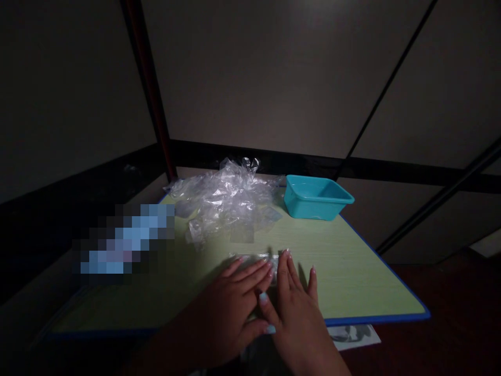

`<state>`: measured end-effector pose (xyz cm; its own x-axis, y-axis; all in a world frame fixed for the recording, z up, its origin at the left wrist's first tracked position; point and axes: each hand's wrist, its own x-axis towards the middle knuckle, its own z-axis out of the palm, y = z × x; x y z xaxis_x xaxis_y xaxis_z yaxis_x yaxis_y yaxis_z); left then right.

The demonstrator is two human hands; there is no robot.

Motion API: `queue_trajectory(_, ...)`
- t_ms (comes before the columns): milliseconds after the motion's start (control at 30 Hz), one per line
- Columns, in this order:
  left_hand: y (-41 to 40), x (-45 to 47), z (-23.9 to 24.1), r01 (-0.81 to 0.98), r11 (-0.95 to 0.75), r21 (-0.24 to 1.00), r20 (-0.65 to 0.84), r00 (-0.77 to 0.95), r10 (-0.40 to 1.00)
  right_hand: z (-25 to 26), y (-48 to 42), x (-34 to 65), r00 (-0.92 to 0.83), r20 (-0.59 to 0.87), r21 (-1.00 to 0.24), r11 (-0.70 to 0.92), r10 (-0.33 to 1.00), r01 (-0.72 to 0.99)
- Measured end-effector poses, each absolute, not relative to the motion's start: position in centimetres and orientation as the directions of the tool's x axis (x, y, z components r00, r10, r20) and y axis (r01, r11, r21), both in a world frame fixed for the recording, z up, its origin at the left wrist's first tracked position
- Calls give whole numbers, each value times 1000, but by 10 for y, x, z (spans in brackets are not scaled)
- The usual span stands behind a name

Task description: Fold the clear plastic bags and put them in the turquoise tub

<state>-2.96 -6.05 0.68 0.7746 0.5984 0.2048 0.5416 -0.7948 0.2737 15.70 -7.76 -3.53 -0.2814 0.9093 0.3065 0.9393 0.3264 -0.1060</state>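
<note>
Both hands lie on a small clear plastic bag (256, 257) near the front of the table. My left hand (237, 300) rests with its fingers stretched out over the bag, covering much of it. Beside it, my right hand (295, 303) has its fingers extended, the tips at the bag's right side. The two thumbs come close together near the table's front edge. Beyond the hands a loose heap of crumpled clear plastic bags (230, 196) spreads over the back of the table.
A turquoise plastic basket (319, 206) stands at the table's back right corner. The light green table (364, 282) has a blue edge. A blurred-out pale blue patch (133, 237) covers something at the left. Dark panelled walls rise behind. Paper (354, 336) shows below the front edge.
</note>
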Motion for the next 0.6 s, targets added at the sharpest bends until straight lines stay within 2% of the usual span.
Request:
queue_trajectory(133,-65,-10,21,540,-787,298,175,780,601,-31,-76,161,-303,239,-170,347,923,922)
queue_trajectory(300,-59,-13,18,549,-763,340,102,786,610,-28,-78,160,-248,219,-223,296,944,929)
queue_trajectory(600,-53,16,6,552,-779,297,96,795,599,-25,-74,159,-239,202,-251,286,950,925)
